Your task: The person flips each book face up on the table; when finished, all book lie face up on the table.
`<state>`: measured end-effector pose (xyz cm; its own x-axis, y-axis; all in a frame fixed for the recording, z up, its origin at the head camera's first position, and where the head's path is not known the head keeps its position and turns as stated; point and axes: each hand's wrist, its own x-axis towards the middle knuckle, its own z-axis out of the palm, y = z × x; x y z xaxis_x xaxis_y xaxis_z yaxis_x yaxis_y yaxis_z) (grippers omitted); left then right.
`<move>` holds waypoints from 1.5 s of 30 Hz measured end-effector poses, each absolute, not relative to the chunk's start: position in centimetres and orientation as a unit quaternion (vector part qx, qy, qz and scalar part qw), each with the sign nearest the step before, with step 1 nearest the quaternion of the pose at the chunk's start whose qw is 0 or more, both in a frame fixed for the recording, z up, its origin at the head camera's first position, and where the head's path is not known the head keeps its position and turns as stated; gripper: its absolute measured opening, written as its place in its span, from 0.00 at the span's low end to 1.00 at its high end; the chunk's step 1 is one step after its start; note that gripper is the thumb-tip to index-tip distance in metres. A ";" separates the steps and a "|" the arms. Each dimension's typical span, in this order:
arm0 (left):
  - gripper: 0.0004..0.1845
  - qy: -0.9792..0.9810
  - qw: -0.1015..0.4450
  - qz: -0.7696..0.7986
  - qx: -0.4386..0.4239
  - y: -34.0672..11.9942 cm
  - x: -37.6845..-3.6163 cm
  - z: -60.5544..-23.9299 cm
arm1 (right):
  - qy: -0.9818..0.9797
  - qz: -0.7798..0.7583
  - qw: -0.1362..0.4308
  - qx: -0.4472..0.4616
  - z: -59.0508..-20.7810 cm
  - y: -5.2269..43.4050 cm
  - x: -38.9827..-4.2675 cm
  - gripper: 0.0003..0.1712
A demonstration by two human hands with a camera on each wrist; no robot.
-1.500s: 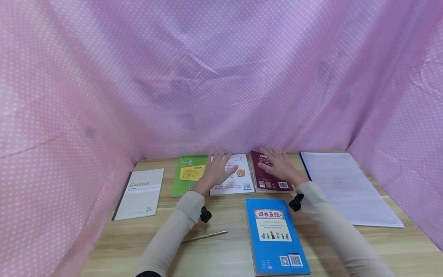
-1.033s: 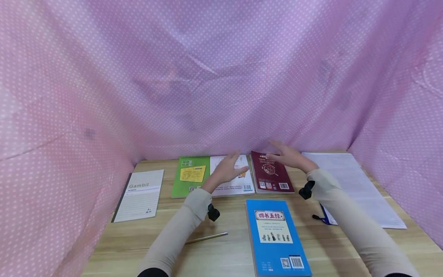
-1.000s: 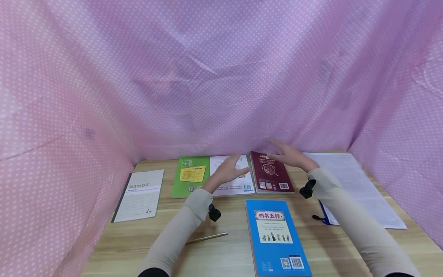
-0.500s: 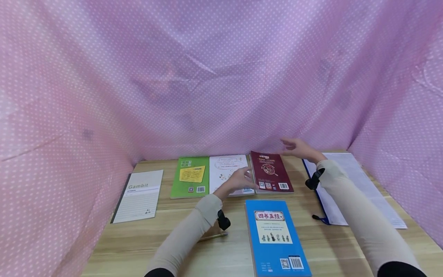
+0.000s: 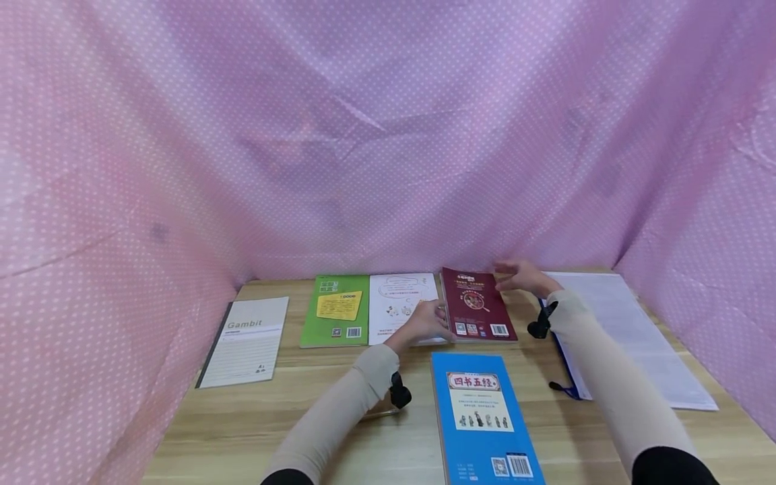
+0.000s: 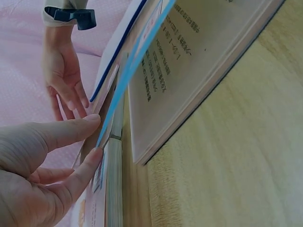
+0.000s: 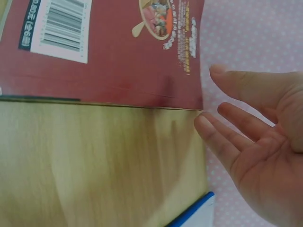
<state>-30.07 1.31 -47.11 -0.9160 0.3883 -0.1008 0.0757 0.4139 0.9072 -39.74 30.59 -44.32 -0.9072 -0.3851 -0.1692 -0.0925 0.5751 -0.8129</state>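
A maroon book (image 5: 475, 306) lies face down at the back of the table. At its lower left corner is my left hand (image 5: 423, 320), reaching over a white book (image 5: 400, 296). In the left wrist view, thumb and finger stand apart beside the books' edges; whether they touch the maroon book I cannot tell. My right hand (image 5: 524, 276) is at that book's upper right corner. The right wrist view shows its fingers (image 7: 218, 137) spread, thumb raised, with a small gap to the cover (image 7: 118, 71).
A green book (image 5: 333, 323) adjoins the white one. Nearer lies a blue book (image 5: 485, 451). A Gambit notebook (image 5: 245, 343) is at left, a white file with a blue edge (image 5: 630, 337) at right. My left sleeve partly covers a thin gold-coloured stick (image 5: 388, 413). Pink dotted cloth (image 5: 388, 168) hangs behind.
Both hands were spread above the white and maroon books. The left came down and right to the maroon book's lower left corner; the right moved right to its upper right corner.
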 end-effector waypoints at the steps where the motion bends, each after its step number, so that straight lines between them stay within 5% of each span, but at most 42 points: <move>1: 0.49 0.826 0.149 0.525 0.140 1.4 -30.1 -47.2 | 0.870 -0.442 0.169 -0.135 -44.5 30.5 -39.9 0.45; 45: 0.47 0.840 0.146 0.509 0.118 2.4 -31.0 -48.2 | 0.896 -0.399 0.154 -0.122 -46.6 30.8 -43.4 0.37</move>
